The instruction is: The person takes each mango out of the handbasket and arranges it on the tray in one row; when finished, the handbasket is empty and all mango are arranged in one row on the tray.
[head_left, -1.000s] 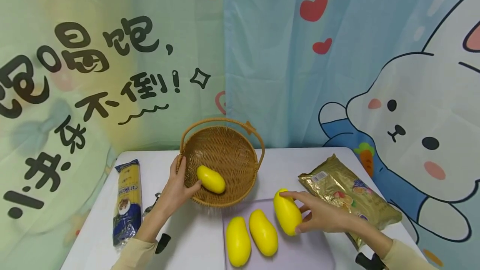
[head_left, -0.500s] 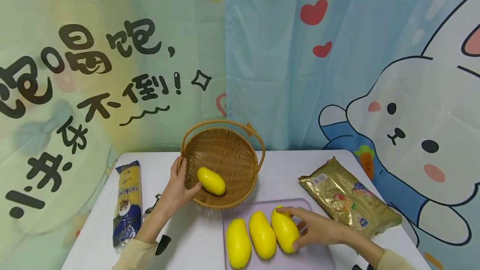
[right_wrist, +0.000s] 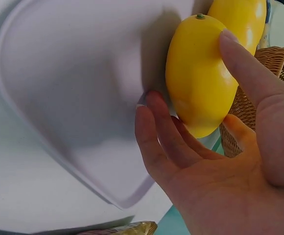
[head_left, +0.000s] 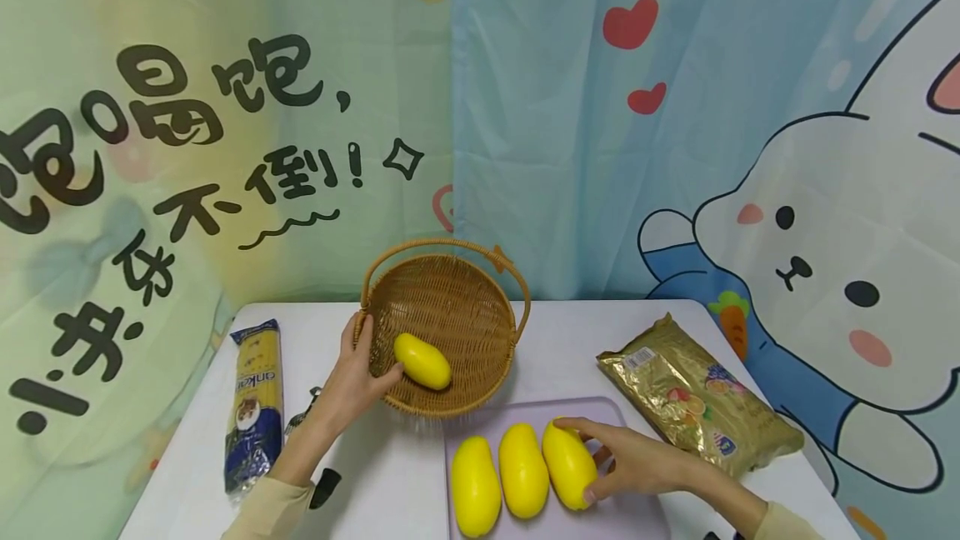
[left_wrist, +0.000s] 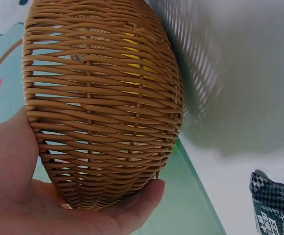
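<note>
My left hand (head_left: 365, 376) grips the left side of a wicker basket (head_left: 480, 298), which is tilted so its inside faces me. One yellow mango (head_left: 422, 362) lies in the basket, near my left thumb. In the left wrist view, the hand's fingers curl under the woven wall (left_wrist: 107, 107). My right hand (head_left: 637, 457) holds a mango (head_left: 567, 465) by its two ends on the lilac tray (head_left: 622, 515). Two more mangoes, one at the left (head_left: 476, 486) and one in the middle (head_left: 522, 471), lie beside it in a row. The right wrist view shows the held mango's green stem tip.
A gold printed bag (head_left: 697, 398) lies right of the tray. At the left edge of the white table (head_left: 390, 482) is a yellow and blue noodle-like packet (head_left: 253, 407). A small dark checked package (left_wrist: 276, 200) sits beside my left wrist. A printed curtain (head_left: 525, 107) hangs behind.
My right hand has lowered its mango toward me onto the tray, next to the middle mango. My left hand and the basket have stayed put.
</note>
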`<state>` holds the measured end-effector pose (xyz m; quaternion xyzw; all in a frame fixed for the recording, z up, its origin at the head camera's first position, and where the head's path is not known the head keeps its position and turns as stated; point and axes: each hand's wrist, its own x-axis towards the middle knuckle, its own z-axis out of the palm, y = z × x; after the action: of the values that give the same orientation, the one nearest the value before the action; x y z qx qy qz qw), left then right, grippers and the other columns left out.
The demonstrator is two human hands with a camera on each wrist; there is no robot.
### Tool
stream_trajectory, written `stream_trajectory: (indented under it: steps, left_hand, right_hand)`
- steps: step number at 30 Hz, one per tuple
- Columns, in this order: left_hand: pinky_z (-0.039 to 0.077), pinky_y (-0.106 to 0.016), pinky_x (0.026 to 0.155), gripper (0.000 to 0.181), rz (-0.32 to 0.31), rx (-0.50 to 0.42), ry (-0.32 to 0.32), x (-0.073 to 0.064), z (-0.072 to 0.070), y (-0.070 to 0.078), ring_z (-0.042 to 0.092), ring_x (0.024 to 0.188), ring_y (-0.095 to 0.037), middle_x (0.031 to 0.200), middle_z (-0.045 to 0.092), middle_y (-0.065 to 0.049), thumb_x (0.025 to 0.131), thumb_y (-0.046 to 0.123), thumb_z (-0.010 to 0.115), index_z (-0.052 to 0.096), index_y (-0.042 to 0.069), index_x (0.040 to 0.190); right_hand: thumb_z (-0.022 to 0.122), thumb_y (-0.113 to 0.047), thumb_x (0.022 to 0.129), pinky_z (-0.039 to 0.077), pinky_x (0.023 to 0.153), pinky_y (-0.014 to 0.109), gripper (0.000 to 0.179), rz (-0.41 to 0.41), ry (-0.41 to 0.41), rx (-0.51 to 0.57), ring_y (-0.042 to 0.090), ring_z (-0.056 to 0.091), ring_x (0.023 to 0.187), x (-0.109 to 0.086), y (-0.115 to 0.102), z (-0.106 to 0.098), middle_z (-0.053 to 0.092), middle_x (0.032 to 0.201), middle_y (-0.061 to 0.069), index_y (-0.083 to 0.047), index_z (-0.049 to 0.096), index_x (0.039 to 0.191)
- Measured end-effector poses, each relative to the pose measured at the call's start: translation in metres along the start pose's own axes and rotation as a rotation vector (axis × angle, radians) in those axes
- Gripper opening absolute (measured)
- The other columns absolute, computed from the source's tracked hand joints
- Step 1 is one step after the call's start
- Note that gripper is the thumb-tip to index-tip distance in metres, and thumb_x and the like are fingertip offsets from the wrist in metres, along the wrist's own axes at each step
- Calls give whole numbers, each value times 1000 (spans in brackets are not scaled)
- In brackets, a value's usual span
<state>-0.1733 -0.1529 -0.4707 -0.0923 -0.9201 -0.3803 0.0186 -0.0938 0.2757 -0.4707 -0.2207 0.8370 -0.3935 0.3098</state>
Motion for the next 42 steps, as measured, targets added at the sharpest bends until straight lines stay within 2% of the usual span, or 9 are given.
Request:
stream_trajectory:
  steps: [8,16,23,26,30,34,38,42]
  left_hand:
    - [53,-54,97,98,-8,-2,-5,-1,2,-2,53,130,-48,169,-4,-22,94,31,71,8,-2,162]
    - [52,-54,98,98,-2,3,-2,-1,1,-2,52,131,-48,168,-4,-23,94,30,71,9,-3,161]
    - [51,-55,100,98,8,4,6,0,1,-2,52,132,-48,168,-3,-23,93,30,72,9,-3,161]
    - [52,-54,99,98,13,5,9,1,0,-1,53,130,-48,168,-3,-23,93,30,72,9,-4,161]
    - [52,-54,99,98,18,5,8,1,0,0,54,129,-48,168,-3,-23,93,30,71,9,-4,161]
    - [54,-52,95,97,18,5,10,1,0,1,56,126,-47,168,-2,-23,93,30,71,10,-4,161]
    - [55,-52,93,97,21,12,12,1,0,1,56,125,-48,168,-2,-24,94,29,71,10,-4,161]
    - [55,-52,92,97,28,10,20,1,1,1,56,126,-48,168,-1,-25,93,28,72,10,-5,161]
  right_hand:
    - [82,-27,86,53,82,33,86,5,-6,-6,26,64,103,0,1,0,49,146,19,-19,35,158]
    - [84,-24,84,53,83,34,89,21,-9,26,27,63,104,-1,-1,1,39,155,23,-15,34,158]
    - [85,-34,83,54,89,44,94,16,28,-105,29,60,111,-1,-8,-9,37,156,22,-11,34,158]
    - [85,-35,82,53,89,53,92,24,56,-154,36,57,117,1,-18,-17,37,155,23,-14,36,157]
    - [84,-34,83,50,93,60,90,26,61,-148,40,55,123,8,-36,-28,37,156,21,-19,36,157]
    - [82,-34,86,51,97,52,88,-16,45,-143,33,57,126,19,-56,-38,41,157,17,-24,33,158]
    - [80,-37,87,52,99,46,85,-82,46,-199,26,60,124,34,-81,-42,46,154,12,-26,34,158]
    - [79,-34,88,51,104,47,83,-153,36,-228,25,59,128,55,-106,-44,46,155,5,-28,34,158]
